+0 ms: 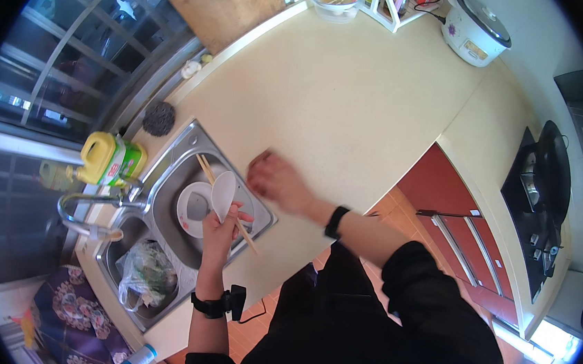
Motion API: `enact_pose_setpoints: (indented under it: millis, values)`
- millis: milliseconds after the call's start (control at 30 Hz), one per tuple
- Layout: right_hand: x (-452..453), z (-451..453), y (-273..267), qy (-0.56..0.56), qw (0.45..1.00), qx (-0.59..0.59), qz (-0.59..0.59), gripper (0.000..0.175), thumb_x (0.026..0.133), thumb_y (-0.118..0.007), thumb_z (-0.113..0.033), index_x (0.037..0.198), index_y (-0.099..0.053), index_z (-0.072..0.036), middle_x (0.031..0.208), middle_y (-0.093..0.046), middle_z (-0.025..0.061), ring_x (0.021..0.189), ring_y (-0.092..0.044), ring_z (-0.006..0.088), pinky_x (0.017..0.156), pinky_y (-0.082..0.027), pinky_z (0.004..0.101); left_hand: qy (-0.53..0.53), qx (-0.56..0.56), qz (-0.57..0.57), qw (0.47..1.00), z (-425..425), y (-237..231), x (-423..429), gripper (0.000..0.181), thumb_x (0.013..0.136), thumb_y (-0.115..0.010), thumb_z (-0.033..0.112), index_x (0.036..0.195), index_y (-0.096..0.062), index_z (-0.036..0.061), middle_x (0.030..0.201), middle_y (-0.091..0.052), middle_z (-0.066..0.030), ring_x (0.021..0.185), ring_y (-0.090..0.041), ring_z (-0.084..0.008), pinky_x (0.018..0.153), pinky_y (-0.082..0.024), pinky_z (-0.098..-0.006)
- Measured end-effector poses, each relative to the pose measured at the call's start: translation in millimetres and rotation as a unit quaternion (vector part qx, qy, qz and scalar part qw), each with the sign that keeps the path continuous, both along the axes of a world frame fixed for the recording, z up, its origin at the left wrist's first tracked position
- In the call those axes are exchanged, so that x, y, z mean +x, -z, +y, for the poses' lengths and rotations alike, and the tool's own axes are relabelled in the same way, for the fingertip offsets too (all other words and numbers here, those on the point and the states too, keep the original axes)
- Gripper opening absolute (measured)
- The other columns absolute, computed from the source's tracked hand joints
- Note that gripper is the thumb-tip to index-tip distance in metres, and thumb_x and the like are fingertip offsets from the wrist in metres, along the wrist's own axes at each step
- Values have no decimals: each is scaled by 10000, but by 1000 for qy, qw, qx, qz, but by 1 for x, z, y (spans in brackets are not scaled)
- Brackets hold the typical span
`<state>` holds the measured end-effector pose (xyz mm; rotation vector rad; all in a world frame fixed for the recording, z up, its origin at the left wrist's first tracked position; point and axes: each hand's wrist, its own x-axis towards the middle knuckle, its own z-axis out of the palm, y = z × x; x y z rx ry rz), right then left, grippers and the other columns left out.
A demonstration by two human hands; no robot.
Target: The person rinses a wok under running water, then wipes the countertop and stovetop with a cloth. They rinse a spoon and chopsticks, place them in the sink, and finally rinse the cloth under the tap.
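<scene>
My left hand (220,230) is over the right-hand basin of a steel double sink (163,191). It grips a white bowl or large spoon (224,189), seen at a slant, together with a pair of wooden chopsticks (247,238). Beneath, a white dish (185,209) with a small red pattern lies in the basin. My right hand (278,183), blurred, is at the countertop (339,108) just beyond the sink's edge. Its fingers look curled, and whether anything is in them cannot be made out.
A tied plastic bag of greens (148,276) fills the smaller basin, near the faucet (85,224). Behind the sink stand a yellow-green detergent jug (111,158) and a dark scouring pad (159,118). Farther off are a lidded container (334,4), a rice cooker (476,32) and a wok (552,173).
</scene>
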<state>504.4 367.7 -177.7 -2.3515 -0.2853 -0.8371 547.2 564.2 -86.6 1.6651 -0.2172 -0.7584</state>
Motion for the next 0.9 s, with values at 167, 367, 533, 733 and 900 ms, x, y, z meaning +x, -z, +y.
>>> enact_pose_setpoints:
  millis: [167,367,533,733,900]
  values:
    - [-12,107,-12,-175,969,130,115,99,730,-603,-124,821,-613,-86,819,-607,66,864,-564,268,742,-468,368,-26,14,-29,999,59,-8,-12,263,939,-538,221,1025,-602,-19,715,-660,-77,471,-406,-21,423,-301,-174]
    - [-49,-32,-55,-100,830,519,181,284,920,-470,-266,1068,-594,-57,955,-631,25,809,-539,93,645,-398,223,-30,-7,-17,999,74,-5,-29,255,939,-531,220,1019,-593,-14,735,-663,-71,471,-372,-23,431,-292,-184]
    - [-134,-205,-29,215,856,458,105,294,889,-521,-193,1158,-579,-86,1103,-585,15,857,-487,104,678,-388,255,-43,21,-16,999,59,1,-39,243,930,-537,219,1005,-597,-4,720,-661,-67,481,-376,-20,442,-297,-183]
    - [-163,-133,36,386,899,-94,184,394,801,-568,-114,1185,-560,-198,1327,-436,80,1242,-383,320,966,-370,466,-56,48,-13,997,62,7,-40,263,931,-537,233,1009,-599,-10,719,-661,-62,485,-375,-19,449,-303,-181]
    - [-125,25,24,133,961,10,242,409,761,-561,-102,1169,-540,-105,1319,-434,107,1238,-377,328,976,-328,489,-82,46,-5,996,93,7,-45,269,934,-536,232,1016,-593,-17,724,-664,-69,484,-376,-22,450,-302,-180]
